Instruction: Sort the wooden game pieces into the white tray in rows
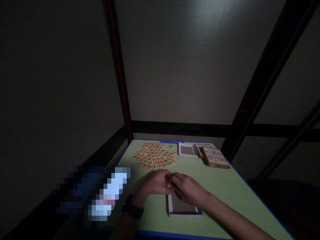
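My left hand [155, 182], with a dark watch [132, 206] on its wrist, and my right hand [187, 187] meet over the far left corner of a shallow open box [170, 208]. Their fingers are closed together around a small pale round thing, which looks like a Chinese chess piece [169, 184]; most of it is hidden. The part of the box's grey-brown inside that shows has no pieces on it. Just beyond my hands, many round wooden Chinese chess pieces [153, 156] with red and black characters lie spread out flat.
A second shallow white-rimmed box [187, 155] lies at the back of the green table [225, 191]. Beside it are two printed boxes [215, 157], partly overlapping. One piece [171, 146] lies apart from the group. A blurred bright patch [110, 193] is at the left edge; walls stand behind.
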Motion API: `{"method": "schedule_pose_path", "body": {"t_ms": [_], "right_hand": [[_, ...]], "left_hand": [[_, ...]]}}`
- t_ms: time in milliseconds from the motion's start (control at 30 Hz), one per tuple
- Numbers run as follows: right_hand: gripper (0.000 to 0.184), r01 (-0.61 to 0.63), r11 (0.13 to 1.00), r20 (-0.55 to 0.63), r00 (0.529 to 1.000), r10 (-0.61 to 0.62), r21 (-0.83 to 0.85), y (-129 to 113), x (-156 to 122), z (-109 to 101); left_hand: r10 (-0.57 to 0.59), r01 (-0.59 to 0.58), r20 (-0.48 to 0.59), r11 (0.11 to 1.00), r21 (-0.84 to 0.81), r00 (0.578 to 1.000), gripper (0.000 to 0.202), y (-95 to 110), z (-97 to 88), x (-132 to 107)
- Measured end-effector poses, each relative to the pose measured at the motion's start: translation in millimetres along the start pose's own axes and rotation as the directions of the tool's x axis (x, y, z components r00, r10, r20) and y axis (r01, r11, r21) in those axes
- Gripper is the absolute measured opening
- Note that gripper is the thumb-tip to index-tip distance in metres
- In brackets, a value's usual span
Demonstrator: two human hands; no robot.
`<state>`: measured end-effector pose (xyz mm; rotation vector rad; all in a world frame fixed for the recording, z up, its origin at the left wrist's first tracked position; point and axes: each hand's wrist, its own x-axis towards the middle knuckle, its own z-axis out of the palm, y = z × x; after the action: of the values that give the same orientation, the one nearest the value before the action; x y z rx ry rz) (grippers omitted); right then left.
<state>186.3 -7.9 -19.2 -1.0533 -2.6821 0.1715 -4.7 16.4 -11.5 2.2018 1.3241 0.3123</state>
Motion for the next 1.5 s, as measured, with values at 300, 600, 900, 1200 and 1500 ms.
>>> {"method": "schedule_pose_path", "body": {"t_ms": [300, 600, 900, 1200, 1500], "right_hand": [[0.025, -0.022, 0.999, -0.058, 0.998, 0.023, 0.025, 3.6, -0.6, 11.5], [0.025, -0.078, 0.996, -0.029, 0.996, 0.079, 0.053, 1.3, 1.4, 10.0], [0.031, -0.090, 0.989, -0.069, 0.993, 0.098, 0.120, 5.3, -2.7, 0.4], [0.035, -0.475, 0.880, -0.206, 0.863, 0.461, -0.021, 60.6, -0.3, -22.8], [0.036, -0.412, 0.899, -0.043, 0.911, 0.410, -0.147, 95.5, 51.0, -42.9]], "left_hand": [[0.027, -0.027, -0.039, 0.999, -0.020, 0.999, 0.023, -3.6, 4.6, 1.4], [-0.004, 0.004, -0.026, 1.000, -0.009, 1.000, 0.021, 6.5, -1.9, -1.6], [0.010, -0.010, -0.050, 1.000, -0.001, 0.999, 0.026, 4.1, 0.2, -0.6], [-0.025, 0.025, -0.096, 1.000, -0.006, 0.995, 0.023, 6.5, 3.4, 0.7], [-0.028, 0.020, -0.112, 0.997, -0.072, 0.993, 0.016, 8.2, 7.4, 1.2]]}}
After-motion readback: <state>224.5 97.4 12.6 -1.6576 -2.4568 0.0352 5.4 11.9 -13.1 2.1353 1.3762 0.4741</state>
